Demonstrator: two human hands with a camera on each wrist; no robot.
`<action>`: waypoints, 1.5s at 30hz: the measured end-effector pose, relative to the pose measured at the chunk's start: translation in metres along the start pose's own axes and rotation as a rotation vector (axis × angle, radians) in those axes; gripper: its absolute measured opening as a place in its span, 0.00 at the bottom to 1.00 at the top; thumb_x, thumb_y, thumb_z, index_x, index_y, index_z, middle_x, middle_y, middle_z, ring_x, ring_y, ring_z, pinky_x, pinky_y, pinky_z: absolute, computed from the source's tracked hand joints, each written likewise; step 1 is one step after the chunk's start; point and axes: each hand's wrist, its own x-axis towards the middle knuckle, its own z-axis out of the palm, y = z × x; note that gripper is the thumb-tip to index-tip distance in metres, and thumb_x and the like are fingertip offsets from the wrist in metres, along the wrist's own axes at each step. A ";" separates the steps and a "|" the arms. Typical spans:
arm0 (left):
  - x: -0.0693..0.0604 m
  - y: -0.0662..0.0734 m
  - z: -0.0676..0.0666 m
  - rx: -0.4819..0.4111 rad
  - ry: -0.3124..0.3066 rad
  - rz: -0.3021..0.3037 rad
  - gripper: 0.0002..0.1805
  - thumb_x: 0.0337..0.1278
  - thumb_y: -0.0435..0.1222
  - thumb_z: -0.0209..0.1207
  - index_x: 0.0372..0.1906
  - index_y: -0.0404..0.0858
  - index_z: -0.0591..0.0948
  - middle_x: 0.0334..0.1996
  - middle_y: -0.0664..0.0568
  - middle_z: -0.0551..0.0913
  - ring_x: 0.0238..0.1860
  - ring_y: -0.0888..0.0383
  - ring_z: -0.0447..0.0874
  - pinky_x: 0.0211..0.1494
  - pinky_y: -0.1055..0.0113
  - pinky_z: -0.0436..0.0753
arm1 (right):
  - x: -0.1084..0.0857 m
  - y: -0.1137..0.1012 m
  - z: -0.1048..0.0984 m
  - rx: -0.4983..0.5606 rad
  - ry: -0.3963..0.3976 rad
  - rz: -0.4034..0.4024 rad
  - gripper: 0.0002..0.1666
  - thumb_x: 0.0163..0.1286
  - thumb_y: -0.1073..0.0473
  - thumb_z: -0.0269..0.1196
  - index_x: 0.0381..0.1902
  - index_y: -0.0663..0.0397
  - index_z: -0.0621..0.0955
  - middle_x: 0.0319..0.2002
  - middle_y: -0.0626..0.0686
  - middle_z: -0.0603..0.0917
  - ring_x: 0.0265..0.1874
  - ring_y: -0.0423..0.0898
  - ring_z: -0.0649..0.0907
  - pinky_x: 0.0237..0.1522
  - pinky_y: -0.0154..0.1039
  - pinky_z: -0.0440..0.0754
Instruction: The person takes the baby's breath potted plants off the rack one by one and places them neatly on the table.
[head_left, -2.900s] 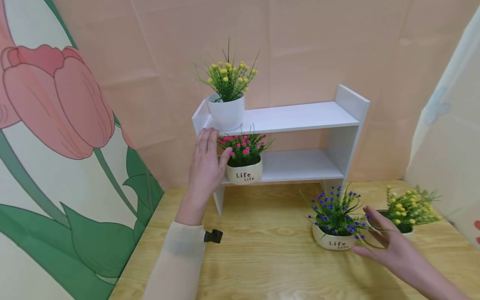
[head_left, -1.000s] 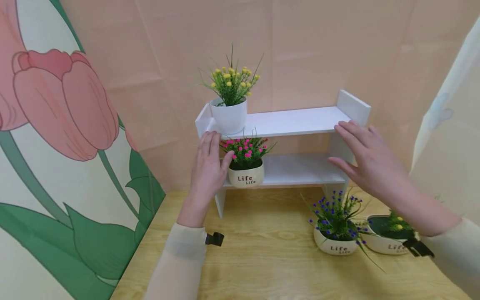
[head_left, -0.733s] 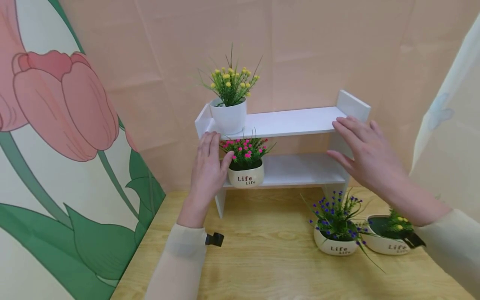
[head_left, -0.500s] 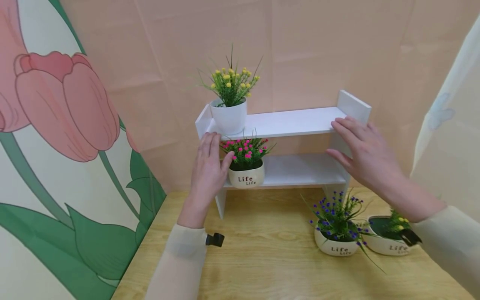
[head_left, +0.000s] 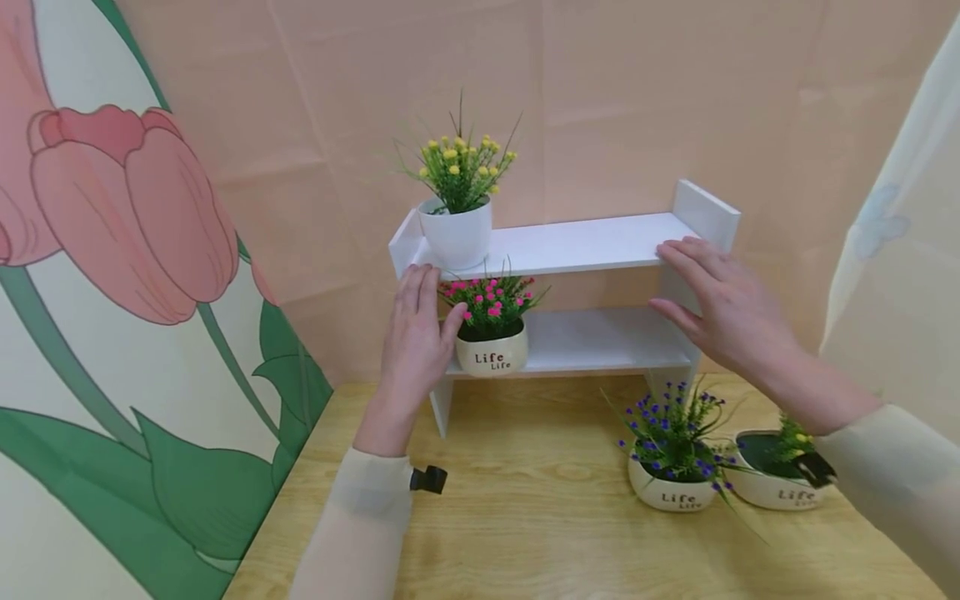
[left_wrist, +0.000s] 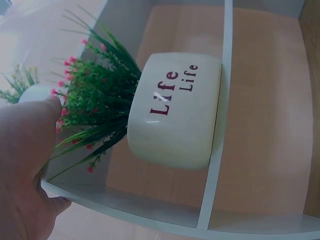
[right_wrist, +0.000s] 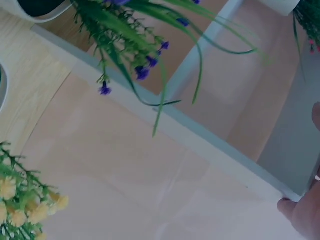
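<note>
My left hand (head_left: 414,337) rests at the upper left corner of the white two-tier shelf (head_left: 592,243), fingers straight, thumb beside the pink flowers (head_left: 491,298). Their cream "Life" pot (head_left: 492,354) stands on the lower tier at the left. Above it, a white pot (head_left: 457,237) with yellow flowers stands on the top tier. My right hand (head_left: 731,308) has its fingers extended over the right end of the top tier's front edge. In the right wrist view, fingertips (right_wrist: 287,207) touch the shelf's edge. The left wrist view shows the left hand (left_wrist: 25,165) beside the pink flowers.
On the wooden table (head_left: 510,492), a cream pot (head_left: 675,493) with purple flowers stands near the shelf's right leg. Right beside it is another cream pot (head_left: 776,493) with yellow flowers, partly hidden by my right arm. A tulip-printed panel (head_left: 142,217) stands at the left.
My right hand has risen from beside the purple flowers to the shelf's upper right end, then shifted slightly left. My left hand has stayed at the left corner.
</note>
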 end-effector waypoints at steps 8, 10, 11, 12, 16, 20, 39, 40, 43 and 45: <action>0.001 0.001 -0.004 -0.006 -0.019 0.002 0.40 0.87 0.53 0.54 0.86 0.32 0.60 0.85 0.37 0.60 0.89 0.44 0.45 0.90 0.52 0.48 | -0.002 0.007 0.007 0.007 -0.004 -0.032 0.49 0.80 0.31 0.64 0.80 0.61 0.71 0.74 0.68 0.74 0.76 0.71 0.70 0.84 0.60 0.62; 0.001 0.002 -0.006 -0.027 -0.030 0.000 0.40 0.88 0.53 0.55 0.86 0.32 0.60 0.86 0.37 0.58 0.90 0.44 0.44 0.90 0.52 0.48 | -0.003 0.008 0.008 0.007 -0.015 -0.019 0.49 0.72 0.43 0.74 0.81 0.60 0.70 0.75 0.67 0.74 0.77 0.70 0.69 0.85 0.60 0.60; 0.000 0.002 -0.007 -0.039 -0.035 -0.003 0.41 0.88 0.53 0.54 0.87 0.33 0.59 0.86 0.37 0.58 0.90 0.45 0.43 0.90 0.51 0.48 | -0.003 0.008 0.009 0.008 -0.021 -0.013 0.51 0.68 0.48 0.77 0.81 0.60 0.70 0.75 0.67 0.73 0.77 0.70 0.68 0.85 0.59 0.59; 0.000 0.003 -0.008 -0.052 -0.040 -0.005 0.41 0.88 0.53 0.54 0.87 0.33 0.59 0.87 0.38 0.57 0.90 0.45 0.42 0.90 0.51 0.48 | -0.004 0.008 0.009 0.009 -0.026 -0.008 0.52 0.66 0.51 0.78 0.82 0.60 0.69 0.76 0.66 0.73 0.78 0.69 0.68 0.85 0.59 0.58; -0.005 0.004 -0.011 -0.088 -0.036 -0.002 0.43 0.87 0.55 0.53 0.89 0.34 0.57 0.89 0.40 0.54 0.90 0.46 0.39 0.90 0.48 0.49 | -0.004 0.009 0.011 0.024 -0.029 0.000 0.51 0.76 0.35 0.69 0.82 0.60 0.68 0.76 0.67 0.72 0.78 0.70 0.66 0.86 0.58 0.56; -0.012 0.005 -0.011 -0.089 -0.004 0.019 0.44 0.87 0.56 0.52 0.90 0.36 0.55 0.90 0.44 0.50 0.90 0.47 0.38 0.90 0.45 0.50 | -0.005 0.010 0.014 0.039 -0.017 -0.004 0.59 0.78 0.17 0.50 0.82 0.62 0.68 0.76 0.67 0.71 0.78 0.70 0.66 0.87 0.57 0.54; -0.065 0.012 -0.004 -0.028 0.094 0.089 0.46 0.81 0.48 0.65 0.89 0.35 0.56 0.90 0.43 0.50 0.90 0.42 0.38 0.88 0.37 0.52 | -0.004 0.007 0.015 0.034 -0.015 -0.011 0.61 0.78 0.16 0.47 0.81 0.64 0.67 0.76 0.68 0.70 0.77 0.70 0.64 0.87 0.56 0.52; -0.069 0.011 -0.002 -0.028 0.089 0.078 0.47 0.80 0.48 0.65 0.89 0.36 0.55 0.90 0.43 0.49 0.90 0.43 0.37 0.88 0.37 0.53 | -0.005 0.007 0.015 0.032 -0.014 -0.011 0.61 0.78 0.16 0.47 0.81 0.64 0.67 0.76 0.68 0.70 0.77 0.70 0.64 0.87 0.56 0.52; -0.079 0.009 0.004 -0.019 0.077 0.067 0.49 0.80 0.49 0.66 0.90 0.37 0.54 0.90 0.43 0.48 0.90 0.44 0.35 0.88 0.37 0.53 | -0.005 0.007 0.015 0.029 -0.014 -0.010 0.61 0.78 0.16 0.47 0.81 0.64 0.67 0.76 0.68 0.70 0.78 0.70 0.64 0.87 0.55 0.52; -0.085 0.008 0.007 -0.015 0.074 0.073 0.49 0.79 0.49 0.66 0.90 0.37 0.53 0.90 0.42 0.48 0.90 0.43 0.35 0.88 0.37 0.52 | -0.006 0.007 0.015 0.025 -0.018 -0.008 0.61 0.79 0.16 0.46 0.81 0.64 0.67 0.76 0.68 0.70 0.78 0.70 0.64 0.87 0.56 0.52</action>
